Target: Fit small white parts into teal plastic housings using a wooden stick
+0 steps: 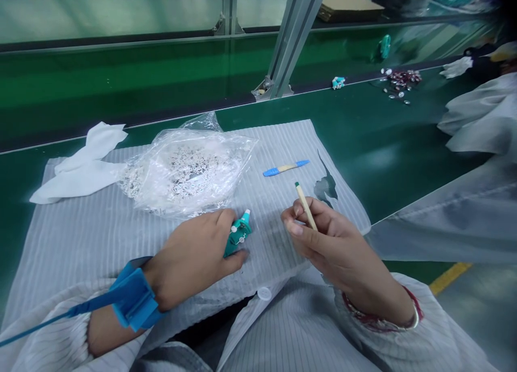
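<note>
Teal plastic part (238,236) sits half hidden inside the left hand (191,256).

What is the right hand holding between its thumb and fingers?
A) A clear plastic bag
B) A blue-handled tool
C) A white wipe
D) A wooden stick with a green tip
D. The right hand pinches a wooden stick with a green tip between its thumb and fingers.

- Bright, even overhead light; faint, soft shadows
- White glare on the plastic bag (186,173) and the green belt (375,156) right of it
- Smeared blur at the frame's edge, far right of the bag
</note>
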Motion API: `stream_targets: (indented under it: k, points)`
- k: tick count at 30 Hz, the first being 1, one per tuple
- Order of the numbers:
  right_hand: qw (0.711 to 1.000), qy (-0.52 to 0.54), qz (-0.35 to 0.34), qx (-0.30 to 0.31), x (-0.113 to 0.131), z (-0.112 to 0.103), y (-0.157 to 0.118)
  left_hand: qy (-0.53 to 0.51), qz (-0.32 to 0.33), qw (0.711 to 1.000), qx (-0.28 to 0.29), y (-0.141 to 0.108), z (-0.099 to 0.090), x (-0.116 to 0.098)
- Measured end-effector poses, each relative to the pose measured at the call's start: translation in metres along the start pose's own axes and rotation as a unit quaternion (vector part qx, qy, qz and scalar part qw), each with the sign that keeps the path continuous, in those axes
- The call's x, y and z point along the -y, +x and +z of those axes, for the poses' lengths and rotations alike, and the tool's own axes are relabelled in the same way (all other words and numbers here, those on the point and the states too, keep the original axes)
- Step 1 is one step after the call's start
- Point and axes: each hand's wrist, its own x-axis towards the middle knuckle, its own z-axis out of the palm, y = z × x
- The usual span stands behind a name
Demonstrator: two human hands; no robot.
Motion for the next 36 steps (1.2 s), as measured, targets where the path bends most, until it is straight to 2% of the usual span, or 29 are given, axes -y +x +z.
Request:
stream_targets:
  k: [3, 5, 7, 9, 11, 15, 18, 20, 24, 29, 36]
  points:
    - [1.0, 0.008, -0.017, 0.005, 0.0, 0.0, 0.001, -0.02, -0.008, 1.0, -0.004, 0.001, -0.001, 0.0]
    - [1.0, 0.013, -0.022, 0.009, 0.001, 0.0, 0.001, -0.069, -0.024, 0.997, -0.007, 0.001, -0.006, -0.001]
    - [1.0, 0.016, -0.024, 0.007, 0.002, 0.001, 0.0, -0.166, -0.038, 0.985, -0.005, 0.0, -0.012, -0.003]
    - [1.0, 0.017, -0.023, -0.003, 0.004, 0.002, -0.001, -0.297, -0.041, 0.954, 0.022, -0.002, -0.019, -0.004]
    - [0.999, 0.022, -0.019, -0.013, 0.004, 0.003, -0.002, -0.44, -0.021, 0.895, 0.064, -0.005, -0.022, -0.003]
    - [0.998, 0.048, -0.023, -0.016, 0.002, 0.002, -0.002, -0.665, 0.063, 0.735, 0.116, -0.009, -0.016, 0.001]
    - [0.997, 0.06, -0.037, -0.014, 0.001, 0.001, -0.002, -0.767, 0.09, 0.619, 0.143, -0.01, -0.01, 0.002]
    - [0.997, 0.06, -0.036, -0.013, 0.0, 0.001, -0.003, -0.799, 0.089, 0.573, 0.159, -0.01, -0.009, 0.002]
    - [0.998, 0.049, -0.024, -0.014, 0.0, 0.001, -0.006, -0.816, 0.099, 0.541, 0.178, -0.012, -0.009, 0.0]
    - [0.999, 0.031, -0.028, -0.007, -0.003, 0.002, -0.009, -0.812, 0.116, 0.539, 0.189, -0.012, -0.009, 0.001]
    - [1.0, 0.013, -0.024, 0.002, -0.004, 0.001, -0.01, -0.822, 0.082, 0.525, 0.205, -0.013, -0.013, 0.0]
